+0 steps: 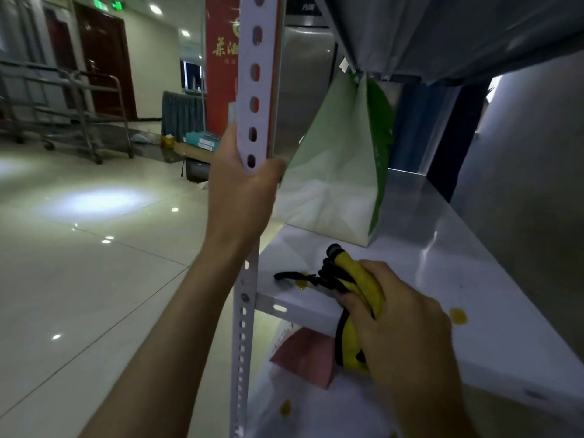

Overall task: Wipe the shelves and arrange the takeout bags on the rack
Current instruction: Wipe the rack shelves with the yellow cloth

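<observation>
My left hand [241, 191] grips the white perforated upright post [256, 90] of the rack. My right hand [401, 314] is closed on a bunched yellow cloth with black trim [354, 298], held over the front edge of the white middle shelf [458, 279]. Yellow stains [458, 316] dot this shelf, one small spot [301, 283] just left of the cloth. A green-and-white takeout bag [338, 172] stands upright at the shelf's far left end. A pink bag [303, 355] sits on the lower shelf, partly hidden, with another yellow spot [286, 407] near it.
An upper shelf [442, 33] overhangs close above the green bag. To the left lies open glossy tiled floor [94, 248], with a metal trolley [91, 115], boxes [202, 140] and a red banner [222, 58] farther back. A steel cabinet [306, 83] stands behind the rack.
</observation>
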The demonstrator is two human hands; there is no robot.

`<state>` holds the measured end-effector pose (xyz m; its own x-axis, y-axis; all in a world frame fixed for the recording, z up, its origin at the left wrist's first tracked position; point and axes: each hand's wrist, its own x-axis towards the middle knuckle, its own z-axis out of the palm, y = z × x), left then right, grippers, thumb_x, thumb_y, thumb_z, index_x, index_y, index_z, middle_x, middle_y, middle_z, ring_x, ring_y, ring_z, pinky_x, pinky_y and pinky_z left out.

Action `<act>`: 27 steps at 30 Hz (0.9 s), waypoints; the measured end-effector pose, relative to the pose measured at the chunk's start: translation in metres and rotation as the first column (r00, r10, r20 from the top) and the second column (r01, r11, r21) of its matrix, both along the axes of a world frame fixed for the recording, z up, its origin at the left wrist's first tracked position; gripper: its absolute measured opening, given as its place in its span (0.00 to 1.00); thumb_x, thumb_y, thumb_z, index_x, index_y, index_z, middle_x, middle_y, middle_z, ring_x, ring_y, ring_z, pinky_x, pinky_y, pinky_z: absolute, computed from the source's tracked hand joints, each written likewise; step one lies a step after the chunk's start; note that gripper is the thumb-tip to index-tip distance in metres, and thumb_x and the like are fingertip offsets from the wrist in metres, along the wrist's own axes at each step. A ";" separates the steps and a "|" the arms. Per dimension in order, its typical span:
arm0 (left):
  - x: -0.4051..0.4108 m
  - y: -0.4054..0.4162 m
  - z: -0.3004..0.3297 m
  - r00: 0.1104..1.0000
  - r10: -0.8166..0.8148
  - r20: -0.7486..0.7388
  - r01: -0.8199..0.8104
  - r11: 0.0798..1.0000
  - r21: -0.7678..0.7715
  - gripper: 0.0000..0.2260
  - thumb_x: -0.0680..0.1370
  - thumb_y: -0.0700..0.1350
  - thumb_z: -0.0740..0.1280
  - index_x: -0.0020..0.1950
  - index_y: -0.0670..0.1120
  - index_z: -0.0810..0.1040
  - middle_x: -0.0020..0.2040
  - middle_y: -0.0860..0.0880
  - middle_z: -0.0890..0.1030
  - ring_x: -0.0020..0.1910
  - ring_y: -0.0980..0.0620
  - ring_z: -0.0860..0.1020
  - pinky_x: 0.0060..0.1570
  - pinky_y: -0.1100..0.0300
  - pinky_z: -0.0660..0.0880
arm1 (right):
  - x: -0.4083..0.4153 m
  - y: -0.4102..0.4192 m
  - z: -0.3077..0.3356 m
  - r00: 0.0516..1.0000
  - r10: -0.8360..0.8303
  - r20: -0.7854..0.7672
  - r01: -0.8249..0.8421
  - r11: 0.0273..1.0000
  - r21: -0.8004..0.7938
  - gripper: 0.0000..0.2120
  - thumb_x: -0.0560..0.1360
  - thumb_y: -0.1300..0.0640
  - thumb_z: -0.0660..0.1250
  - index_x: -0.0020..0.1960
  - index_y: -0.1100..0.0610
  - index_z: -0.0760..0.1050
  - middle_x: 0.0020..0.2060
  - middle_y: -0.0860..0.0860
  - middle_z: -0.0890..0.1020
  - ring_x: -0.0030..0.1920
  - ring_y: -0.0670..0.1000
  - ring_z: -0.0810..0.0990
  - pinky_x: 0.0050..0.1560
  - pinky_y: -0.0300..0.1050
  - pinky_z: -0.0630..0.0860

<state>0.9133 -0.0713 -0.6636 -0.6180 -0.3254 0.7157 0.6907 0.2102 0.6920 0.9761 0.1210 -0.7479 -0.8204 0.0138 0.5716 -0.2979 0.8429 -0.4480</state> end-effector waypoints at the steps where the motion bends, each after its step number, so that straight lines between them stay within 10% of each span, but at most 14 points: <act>1: 0.000 0.000 0.000 1.000 -0.015 0.002 0.015 1.000 0.010 0.11 0.76 0.36 0.68 0.57 0.43 0.75 0.54 0.34 0.79 0.53 0.35 0.79 0.53 0.38 0.80 | 0.002 0.000 0.000 1.000 0.003 0.000 -0.003 1.000 0.009 0.15 0.76 0.46 0.72 0.60 0.36 0.73 0.32 0.34 0.68 0.33 0.42 0.66 0.34 0.41 0.65; 14: 0.006 -0.003 0.000 0.995 0.018 0.102 -0.017 1.000 -0.002 0.05 0.77 0.38 0.67 0.49 0.39 0.72 0.36 0.48 0.71 0.32 0.56 0.67 0.33 0.67 0.69 | 0.012 -0.006 0.000 1.000 0.013 0.028 -0.017 0.989 0.146 0.13 0.81 0.45 0.64 0.65 0.43 0.73 0.47 0.44 0.81 0.46 0.49 0.81 0.44 0.48 0.78; 27: 0.029 -0.016 -0.032 0.929 -0.115 0.352 0.156 0.984 -0.089 0.08 0.78 0.34 0.66 0.55 0.40 0.71 0.41 0.46 0.72 0.39 0.48 0.72 0.43 0.49 0.75 | 0.044 0.000 0.015 0.974 0.109 0.196 -0.124 0.990 0.066 0.09 0.81 0.55 0.65 0.61 0.48 0.76 0.47 0.50 0.84 0.47 0.52 0.83 0.49 0.51 0.80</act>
